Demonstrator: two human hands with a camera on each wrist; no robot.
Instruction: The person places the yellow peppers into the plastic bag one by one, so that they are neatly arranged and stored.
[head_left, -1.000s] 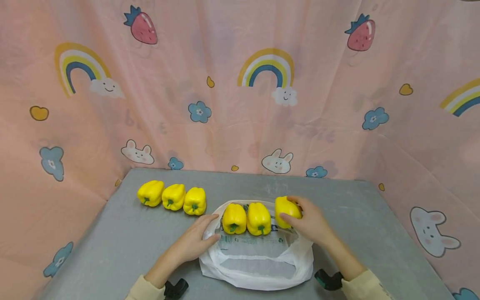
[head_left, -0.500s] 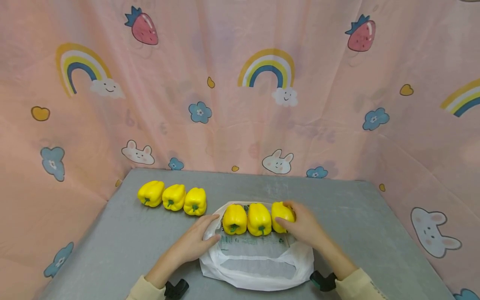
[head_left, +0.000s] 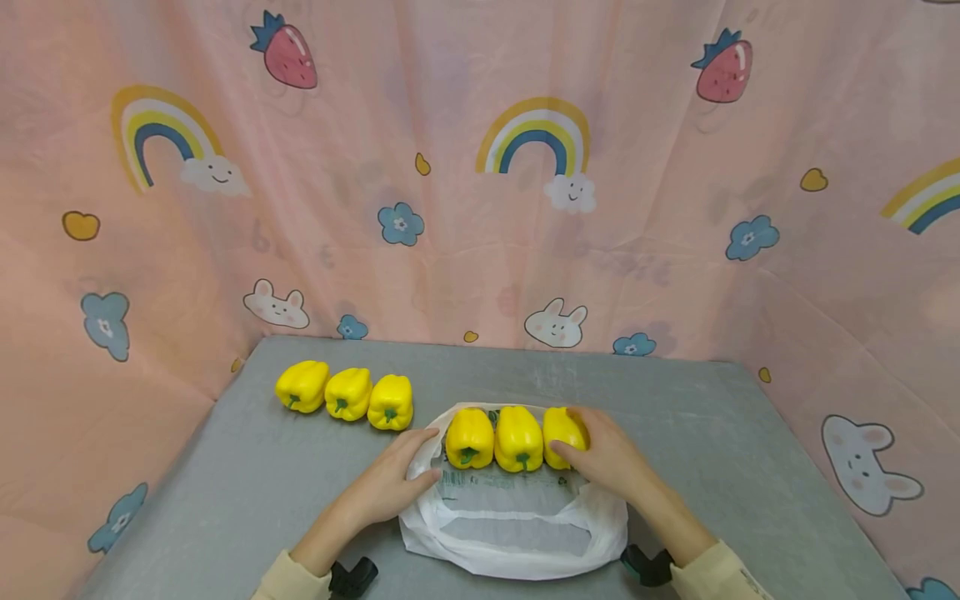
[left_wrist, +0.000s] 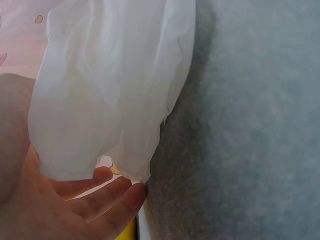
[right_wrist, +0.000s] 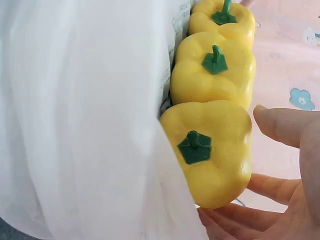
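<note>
I've just slid the pepper against two peppers inside the bag, making a row of three; my right hand grasps it, my left hand, fingers relaxed, touches the bag's rim. Three peppers lie beyond the bag's left.

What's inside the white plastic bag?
Three yellow bell peppers in a row, the right hand around the rightmost. The bottom of the bag beneath them is covered.
</note>
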